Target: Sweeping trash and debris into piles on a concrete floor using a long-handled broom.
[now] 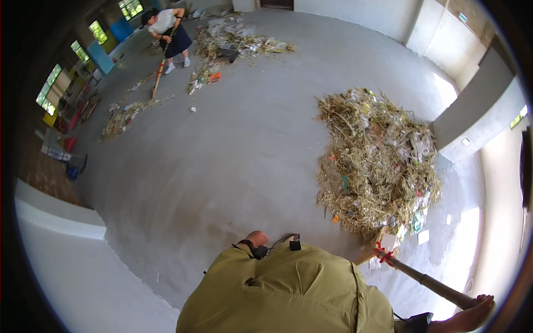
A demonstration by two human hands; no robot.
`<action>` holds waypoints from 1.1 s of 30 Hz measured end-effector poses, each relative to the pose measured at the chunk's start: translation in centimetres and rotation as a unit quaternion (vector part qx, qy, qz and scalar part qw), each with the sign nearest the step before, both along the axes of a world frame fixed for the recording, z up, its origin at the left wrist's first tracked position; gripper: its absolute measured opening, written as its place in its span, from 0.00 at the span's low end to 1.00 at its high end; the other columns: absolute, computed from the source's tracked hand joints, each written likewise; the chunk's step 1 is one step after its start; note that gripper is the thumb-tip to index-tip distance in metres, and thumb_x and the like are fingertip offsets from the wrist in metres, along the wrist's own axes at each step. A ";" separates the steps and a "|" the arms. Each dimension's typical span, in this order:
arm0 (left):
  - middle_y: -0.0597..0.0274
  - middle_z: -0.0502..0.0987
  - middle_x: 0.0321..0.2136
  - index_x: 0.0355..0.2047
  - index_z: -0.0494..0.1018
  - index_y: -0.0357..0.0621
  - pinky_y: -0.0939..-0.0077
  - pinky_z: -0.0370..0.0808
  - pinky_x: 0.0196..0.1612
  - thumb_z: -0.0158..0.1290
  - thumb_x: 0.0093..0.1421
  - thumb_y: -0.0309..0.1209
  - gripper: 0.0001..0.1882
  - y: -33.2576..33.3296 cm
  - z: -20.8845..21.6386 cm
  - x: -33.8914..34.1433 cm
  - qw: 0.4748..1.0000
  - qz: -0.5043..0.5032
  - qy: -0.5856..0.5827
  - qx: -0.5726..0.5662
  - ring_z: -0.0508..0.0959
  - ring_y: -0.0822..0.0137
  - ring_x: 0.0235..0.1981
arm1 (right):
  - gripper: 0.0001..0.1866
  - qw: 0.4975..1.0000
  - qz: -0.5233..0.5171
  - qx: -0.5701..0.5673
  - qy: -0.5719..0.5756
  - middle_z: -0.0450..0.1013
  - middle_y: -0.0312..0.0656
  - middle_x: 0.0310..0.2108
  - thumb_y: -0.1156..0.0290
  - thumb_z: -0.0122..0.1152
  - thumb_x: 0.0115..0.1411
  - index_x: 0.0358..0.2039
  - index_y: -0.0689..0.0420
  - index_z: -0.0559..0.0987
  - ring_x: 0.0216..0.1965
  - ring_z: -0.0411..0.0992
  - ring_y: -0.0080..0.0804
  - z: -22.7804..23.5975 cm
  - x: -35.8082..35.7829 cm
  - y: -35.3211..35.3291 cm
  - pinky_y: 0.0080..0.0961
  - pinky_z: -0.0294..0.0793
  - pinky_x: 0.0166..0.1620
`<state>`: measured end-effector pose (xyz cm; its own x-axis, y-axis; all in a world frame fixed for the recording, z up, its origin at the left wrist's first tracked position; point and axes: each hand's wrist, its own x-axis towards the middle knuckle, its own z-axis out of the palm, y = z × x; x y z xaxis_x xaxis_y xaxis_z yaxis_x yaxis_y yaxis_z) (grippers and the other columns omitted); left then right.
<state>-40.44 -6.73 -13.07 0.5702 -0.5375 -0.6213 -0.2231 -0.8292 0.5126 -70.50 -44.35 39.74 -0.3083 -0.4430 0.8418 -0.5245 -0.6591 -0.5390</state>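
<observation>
My right hand [478, 314], with a dark band at the wrist, grips the upper end of a broom's [430, 282] bamboo-like handle at the lower right. Red strips are tied round the lower part of the handle. The broom's tan head is partly hidden and meets the near edge of a large heap of straw and litter [377, 161]. My left hand [257, 238] shows only as a rounded piece beyond my olive top, with a black strap at its wrist. Its fingers are hidden. A thin dark cable and a small black box [295, 245] lie beside it.
A person [166, 30] sweeps at the far left with a long-handled broom [159, 77]. Straw and litter [236, 41] lie near them, with a smaller line [122, 116] farther left. A pillar [477, 105] stands right of the large heap; a low white wall [61, 213] runs at left.
</observation>
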 end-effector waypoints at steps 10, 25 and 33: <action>0.46 0.73 0.27 0.25 0.74 0.40 0.61 0.68 0.37 0.44 0.47 0.38 0.15 0.0 0.0 3.3 0.988 -0.129 0.024 0.078 0.73 0.49 0.31 | 0.09 0.997 -0.007 -0.031 -0.067 0.64 0.38 0.19 0.69 0.52 0.52 0.27 0.63 0.67 0.20 0.64 0.24 -0.6 -3.2 3.6 0.17 0.67 0.23; 0.48 0.73 0.21 0.25 0.73 0.40 0.61 0.70 0.31 0.41 0.49 0.37 0.15 -9.9 3.6 4.0 0.986 -0.159 -0.021 -0.049 0.73 0.50 0.23 | 0.11 0.997 -0.029 0.019 -0.067 0.59 0.37 0.20 0.68 0.43 0.57 0.20 0.60 0.61 0.23 0.60 0.23 -1.5 -13.5 8.2 0.14 0.60 0.29; 0.48 0.73 0.23 0.22 0.72 0.41 0.62 0.68 0.33 0.42 0.46 0.37 0.14 -6.6 2.2 -1.7 0.977 -0.195 -0.019 0.089 0.72 0.49 0.28 | 0.11 0.994 -0.058 -0.009 -0.097 0.60 0.37 0.21 0.68 0.43 0.58 0.22 0.61 0.62 0.23 0.60 0.23 -2.9 -20.3 9.4 0.15 0.62 0.30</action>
<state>-42.17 -13.31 -10.87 0.3684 -0.6043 -0.7064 -0.5559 -0.7523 0.3536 -90.79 -34.91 36.84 -0.5142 -0.3797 0.7691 -0.4854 -0.6105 -0.6259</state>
